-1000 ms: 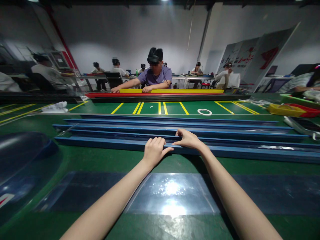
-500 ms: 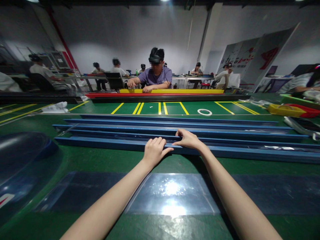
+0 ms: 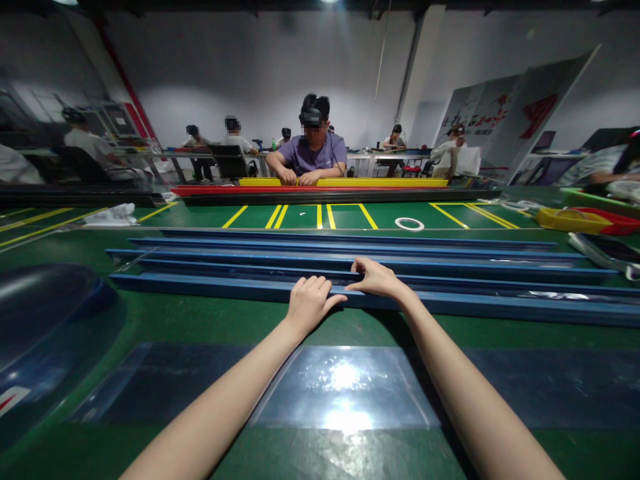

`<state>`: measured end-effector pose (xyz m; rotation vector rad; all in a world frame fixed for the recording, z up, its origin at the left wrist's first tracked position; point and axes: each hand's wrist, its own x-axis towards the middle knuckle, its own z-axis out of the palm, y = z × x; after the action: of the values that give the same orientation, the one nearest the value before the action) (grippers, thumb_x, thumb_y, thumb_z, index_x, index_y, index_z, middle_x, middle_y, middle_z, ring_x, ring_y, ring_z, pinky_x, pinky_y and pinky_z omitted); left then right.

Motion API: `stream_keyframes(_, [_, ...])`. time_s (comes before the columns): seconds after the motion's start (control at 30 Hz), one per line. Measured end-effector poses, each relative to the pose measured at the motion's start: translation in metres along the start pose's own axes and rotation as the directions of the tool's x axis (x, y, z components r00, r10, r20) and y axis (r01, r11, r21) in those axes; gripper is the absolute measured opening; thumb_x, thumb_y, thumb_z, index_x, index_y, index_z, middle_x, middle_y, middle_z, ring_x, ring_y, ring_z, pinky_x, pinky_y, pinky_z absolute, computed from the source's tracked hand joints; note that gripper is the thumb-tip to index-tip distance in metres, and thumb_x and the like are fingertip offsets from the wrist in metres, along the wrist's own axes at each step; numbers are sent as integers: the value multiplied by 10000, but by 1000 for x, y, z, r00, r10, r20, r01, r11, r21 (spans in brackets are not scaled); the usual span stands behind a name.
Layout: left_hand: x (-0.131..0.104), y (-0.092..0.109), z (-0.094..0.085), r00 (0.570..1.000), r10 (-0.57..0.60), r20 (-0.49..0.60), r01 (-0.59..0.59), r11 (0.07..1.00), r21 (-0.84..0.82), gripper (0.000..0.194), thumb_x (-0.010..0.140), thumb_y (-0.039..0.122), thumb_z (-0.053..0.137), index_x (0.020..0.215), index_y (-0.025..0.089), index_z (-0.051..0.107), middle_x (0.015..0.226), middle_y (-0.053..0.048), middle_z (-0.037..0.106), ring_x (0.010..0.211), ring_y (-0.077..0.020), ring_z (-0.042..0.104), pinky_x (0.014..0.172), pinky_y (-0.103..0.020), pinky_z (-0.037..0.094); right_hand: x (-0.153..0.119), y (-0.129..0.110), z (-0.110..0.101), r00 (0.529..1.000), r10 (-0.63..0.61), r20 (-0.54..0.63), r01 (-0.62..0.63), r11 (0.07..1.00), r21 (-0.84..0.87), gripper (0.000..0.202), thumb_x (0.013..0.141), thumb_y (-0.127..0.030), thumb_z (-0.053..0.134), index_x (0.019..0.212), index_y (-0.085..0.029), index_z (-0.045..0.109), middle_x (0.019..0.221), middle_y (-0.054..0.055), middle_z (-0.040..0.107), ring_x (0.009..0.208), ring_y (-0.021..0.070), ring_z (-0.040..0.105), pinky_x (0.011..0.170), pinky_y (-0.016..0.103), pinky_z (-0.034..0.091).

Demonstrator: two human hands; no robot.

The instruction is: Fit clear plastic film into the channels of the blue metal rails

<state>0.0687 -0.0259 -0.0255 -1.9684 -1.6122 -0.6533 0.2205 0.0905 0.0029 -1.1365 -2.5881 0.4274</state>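
A long blue channel strip (image 3: 200, 287) lies crosswise in front of me, nearest of several similar ones. My left hand (image 3: 309, 305) grips its near wall, fingers hooked over the top edge and thumb stretched to the right along the outside. Just right of it, my right hand (image 3: 379, 279) holds the same channel, with bent fingers reaching to the far wall and the thumb at the near wall. The fingertips of my left hand are hidden inside the channel. Behind it, more blue channels (image 3: 450, 254) lie parallel.
A clear plastic sheet (image 3: 280, 393) lies under my forearms. To the left sits a dark, glossy rounded object (image 3: 45, 313). Beyond are a white ring (image 3: 409, 225), red (image 3: 225, 191) and yellow strips (image 3: 390, 182), a co-worker (image 3: 313, 150), and yellow trays (image 3: 560, 220) at right.
My hands and the blue channels stay practically where they were. Across the table, the co-worker's hands have come closer together at the yellow strip.
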Motion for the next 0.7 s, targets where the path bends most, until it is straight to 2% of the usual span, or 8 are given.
stream_keyframes(0.7, [0, -2, 1, 1000, 29, -1, -29, 999, -13, 385, 828, 500, 398, 674, 173, 530, 643, -19, 564, 645, -151, 495, 593, -283, 277, -1, -1, 0, 1000, 14, -17, -13, 1000, 4, 393, 568, -514, 659, 781, -220, 507, 807, -5, 604, 715, 147, 541, 558, 218, 354])
